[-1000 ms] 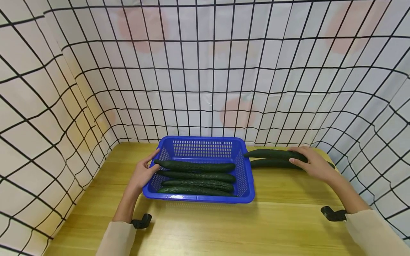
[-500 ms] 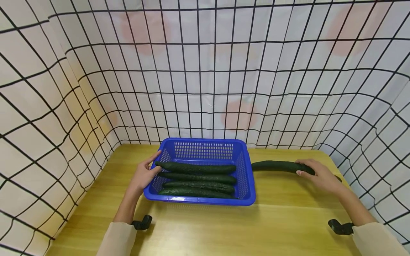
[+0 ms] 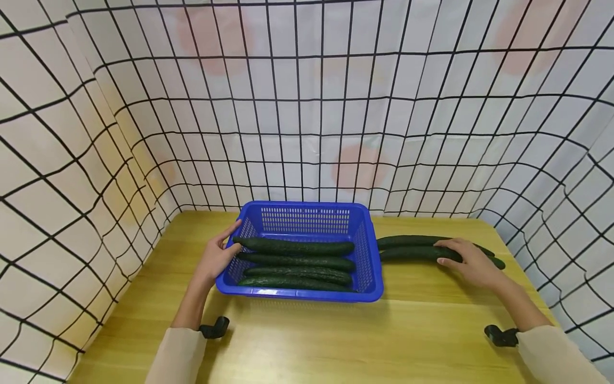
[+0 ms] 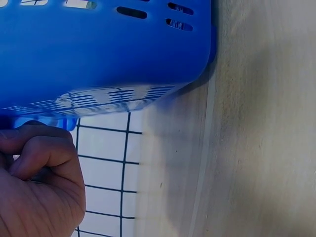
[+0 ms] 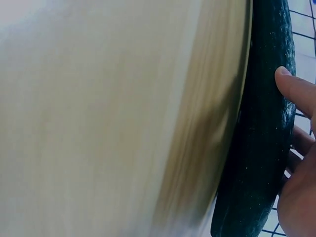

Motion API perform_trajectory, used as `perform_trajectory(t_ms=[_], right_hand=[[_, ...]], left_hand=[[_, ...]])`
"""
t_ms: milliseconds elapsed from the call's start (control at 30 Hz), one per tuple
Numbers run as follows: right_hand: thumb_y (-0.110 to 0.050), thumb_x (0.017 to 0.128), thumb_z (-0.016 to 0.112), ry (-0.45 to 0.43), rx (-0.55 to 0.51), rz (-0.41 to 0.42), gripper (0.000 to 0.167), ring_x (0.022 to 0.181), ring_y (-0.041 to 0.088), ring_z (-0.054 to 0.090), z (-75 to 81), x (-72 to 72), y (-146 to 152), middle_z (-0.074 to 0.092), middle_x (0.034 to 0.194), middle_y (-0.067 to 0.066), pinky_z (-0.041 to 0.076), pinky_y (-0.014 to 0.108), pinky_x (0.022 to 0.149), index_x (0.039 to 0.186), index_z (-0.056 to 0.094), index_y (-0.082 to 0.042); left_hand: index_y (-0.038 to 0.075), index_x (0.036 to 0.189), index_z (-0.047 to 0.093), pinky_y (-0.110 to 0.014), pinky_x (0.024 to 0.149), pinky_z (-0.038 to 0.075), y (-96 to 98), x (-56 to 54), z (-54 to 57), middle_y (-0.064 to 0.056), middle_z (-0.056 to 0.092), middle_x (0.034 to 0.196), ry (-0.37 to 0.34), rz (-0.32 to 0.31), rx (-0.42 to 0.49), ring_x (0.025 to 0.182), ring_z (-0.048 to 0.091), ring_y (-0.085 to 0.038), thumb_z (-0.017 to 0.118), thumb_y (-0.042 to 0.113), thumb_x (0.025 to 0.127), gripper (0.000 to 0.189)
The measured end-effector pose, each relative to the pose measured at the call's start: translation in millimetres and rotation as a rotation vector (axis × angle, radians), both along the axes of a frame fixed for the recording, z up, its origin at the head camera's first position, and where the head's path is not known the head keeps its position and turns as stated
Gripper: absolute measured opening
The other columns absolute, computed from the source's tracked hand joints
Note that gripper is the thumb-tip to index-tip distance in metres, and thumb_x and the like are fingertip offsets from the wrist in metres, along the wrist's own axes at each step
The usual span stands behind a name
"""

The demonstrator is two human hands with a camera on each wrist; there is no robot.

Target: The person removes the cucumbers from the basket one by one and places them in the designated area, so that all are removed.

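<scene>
A blue perforated plastic basket (image 3: 299, 293) stands on the table with several long dark-green cucumbers (image 3: 302, 247) lying side by side in it. My left hand (image 3: 217, 258) grips the basket's left rim, thumb over the inner side; in the left wrist view its fingers (image 4: 47, 148) are curled at the basket wall. Right of the basket, two more cucumbers lie next to each other. My right hand (image 3: 472, 264) holds the nearer cucumber (image 3: 408, 254) from above, thumb on its near side, as the right wrist view shows. The farther cucumber (image 3: 408, 241) runs just behind it, partly hidden by the fingers.
The wooden table (image 3: 336, 341) extends in front of the basket. White sheeting with a black wire grid (image 3: 316, 117) rises behind it and along both sides. A black wrist mount (image 3: 214, 328) sits at the left sleeve, another (image 3: 500, 336) at the right.
My right hand has brought its cucumber from behind the other one toward me, to that one's near side. My left hand has stayed at the basket's rim.
</scene>
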State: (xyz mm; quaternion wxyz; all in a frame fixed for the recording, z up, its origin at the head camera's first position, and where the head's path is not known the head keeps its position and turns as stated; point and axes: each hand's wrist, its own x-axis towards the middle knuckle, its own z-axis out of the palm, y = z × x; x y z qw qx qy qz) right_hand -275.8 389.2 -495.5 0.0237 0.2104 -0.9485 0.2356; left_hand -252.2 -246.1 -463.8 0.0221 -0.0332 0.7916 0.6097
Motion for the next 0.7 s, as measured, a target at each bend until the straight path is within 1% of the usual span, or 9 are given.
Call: perform_trajectory(t_ms=[33,167,333,400,533,700], right_hand=[[-0.029,0.103,0.064,0.007,0.001,0.004,0.046,0.132,0.055,0.043,-1.4,-0.9,-0.8,0.052,0.143,0.029,0.037,0.072,0.101,0.141,0.057,-0.005],[-0.028,0.103,0.064,0.011,0.007,0.009,0.046,0.131,0.054,0.044,-7.0,-2.1,-2.7,0.053,0.142,0.028,0.037,0.072,0.101,0.142,0.058,-0.006],[-0.028,0.102,0.066,0.015,0.009,0.001,0.046,0.13,0.052,0.047,-11.7,-0.1,-2.5,0.055,0.14,0.027,0.04,0.071,0.1,0.141,0.059,-0.005],[-0.029,0.101,0.067,0.023,0.017,-0.013,0.045,0.13,0.052,0.047,-10.7,0.7,-3.1,0.056,0.14,0.026,0.04,0.07,0.1,0.14,0.06,-0.007],[-0.029,0.098,0.071,0.025,0.027,-0.026,0.044,0.132,0.052,0.045,-3.5,1.4,-6.5,0.056,0.14,0.025,0.037,0.07,0.103,0.137,0.062,-0.009],[-0.026,0.098,0.072,0.023,0.027,-0.027,0.043,0.132,0.052,0.045,0.4,0.9,-9.5,0.056,0.14,0.025,0.037,0.07,0.104,0.135,0.063,-0.008]], left_hand=[[0.033,0.158,0.043,-0.041,0.061,0.063,0.0,-0.4,0.8,-0.018,0.074,0.093,0.006,-0.005,-0.008,0.069,0.074,-0.027,0.06,0.01,0.096,0.068],[0.034,0.157,0.043,-0.04,0.058,0.062,0.2,-1.0,2.0,-0.019,0.073,0.094,-0.002,-0.005,-0.025,0.065,0.072,-0.025,0.06,0.011,0.097,0.067],[0.037,0.157,0.044,-0.041,0.058,0.063,0.8,-1.6,0.0,-0.021,0.075,0.095,-0.013,-0.008,-0.026,0.065,0.073,-0.027,0.061,0.013,0.097,0.067],[0.037,0.157,0.043,-0.041,0.058,0.063,0.9,-0.9,0.3,-0.021,0.075,0.097,-0.01,-0.009,-0.033,0.065,0.073,-0.027,0.061,0.014,0.096,0.067],[0.033,0.158,0.042,-0.041,0.059,0.062,0.0,-0.4,1.5,-0.022,0.074,0.1,-0.009,-0.009,-0.021,0.066,0.073,-0.027,0.061,0.012,0.097,0.068],[0.035,0.158,0.042,-0.041,0.059,0.063,-1.2,-0.4,0.5,-0.026,0.072,0.108,0.001,-0.016,-0.028,0.067,0.073,-0.028,0.061,0.013,0.097,0.067]])
